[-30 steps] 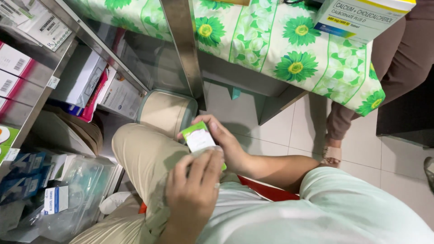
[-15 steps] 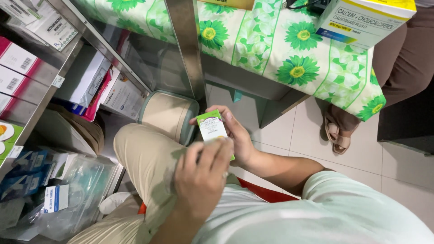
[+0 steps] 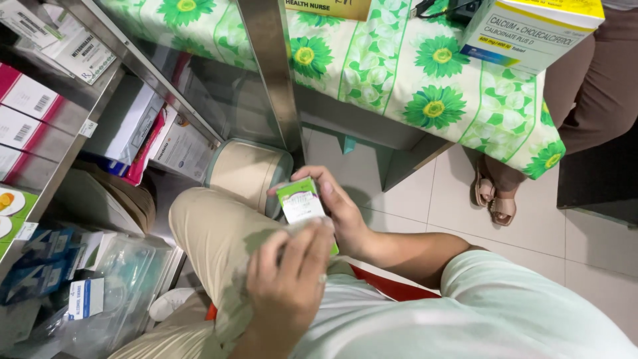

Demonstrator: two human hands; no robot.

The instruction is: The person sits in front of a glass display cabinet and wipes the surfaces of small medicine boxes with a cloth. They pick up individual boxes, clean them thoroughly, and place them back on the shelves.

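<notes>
While seated, gripping small green-and-white box (image 3: 301, 203) in right hand (image 3: 345, 216), fingers clamped around it above the knee; left hand (image 3: 289, 279) curled over its lower end, fingertips touching.

Head cam, looks steeply down, close over lap.

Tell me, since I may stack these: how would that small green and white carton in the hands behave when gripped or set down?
The small green and white carton looks like thin card, so probably light and stiff, though hard squeezing might dent it. The right hand holds it by its edges, suggesting little weight. Its flat faces should not roll; stood on end it may tip.
</notes>
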